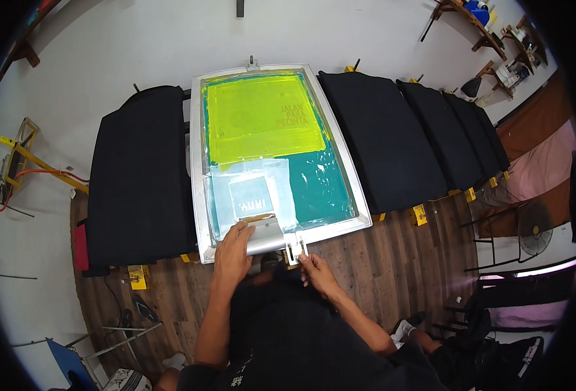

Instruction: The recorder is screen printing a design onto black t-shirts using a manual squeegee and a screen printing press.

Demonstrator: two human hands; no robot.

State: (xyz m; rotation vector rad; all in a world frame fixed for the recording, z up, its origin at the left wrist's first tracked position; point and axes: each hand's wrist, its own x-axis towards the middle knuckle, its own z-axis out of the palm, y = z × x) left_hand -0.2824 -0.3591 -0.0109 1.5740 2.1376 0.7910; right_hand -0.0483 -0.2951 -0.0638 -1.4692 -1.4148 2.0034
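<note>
A screen printing frame (358, 189) with a pale metal rim lies before me. Its teal mesh (320, 202) has a large yellow-green patch (262, 120) on the far part and a whitish smeared area (280, 176) at the near left. At the frame's near edge, my left hand (234, 251) is closed on a squeegee (265, 238) with a silver handle. Just right of it, my right hand (318, 274) pinches the slotted metal bracket (296, 247) on the near rim; part of its fingers is hidden.
Black-covered boards (141, 176) flank the frame, with several more to the right (392, 140). Yellow metal supports (419, 215) show beneath them. At the far right stands a fan (535, 236); shelves (473, 23) hang above. Another person's shoe (405, 330) rests on the wooden floor.
</note>
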